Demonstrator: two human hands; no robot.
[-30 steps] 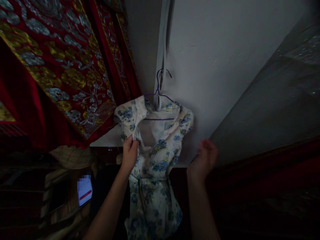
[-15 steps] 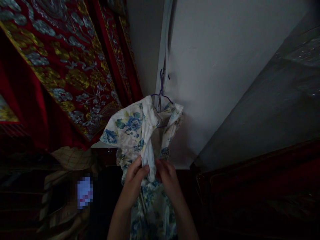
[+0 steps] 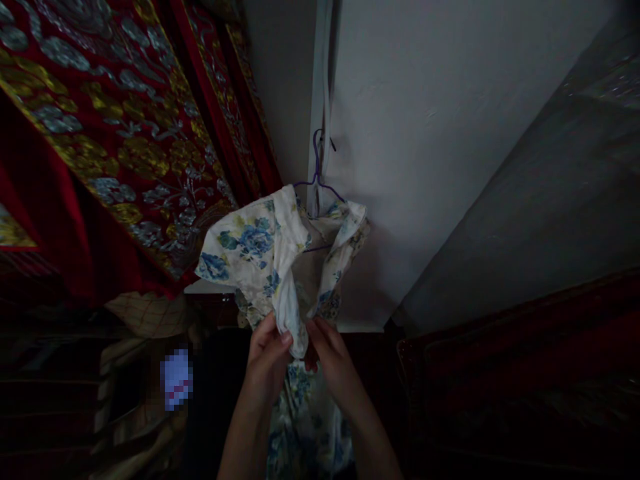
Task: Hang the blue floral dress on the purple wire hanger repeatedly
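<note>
A white garment with blue flowers (image 3: 255, 240) hangs from a thin purple hanger (image 3: 317, 160) against the wall. Its front is parted at the neck, and the lower part drops down between my forearms. My left hand (image 3: 267, 350) is closed on the left front edge, thumb on top of the folded pale cloth. On the other side, my right hand (image 3: 325, 343) has its fingers pinched at the right front edge, close to the left hand. The fingertips of the right hand are partly hidden behind the cloth.
Red cloth with gold and silver embroidery (image 3: 145, 153) hangs at the left. A wooden chair (image 3: 107, 380) stands at the lower left, with checked cloth (image 3: 150, 313) above it. The pale wall (image 3: 425, 133) rises behind the hanger. Dark red furniture or cloth (image 3: 525, 353) lies at the right.
The view has shifted slightly, so the hanger and garment sit a little further left. Both hands keep hold of the front edges, with the right fingers slightly shifted.
</note>
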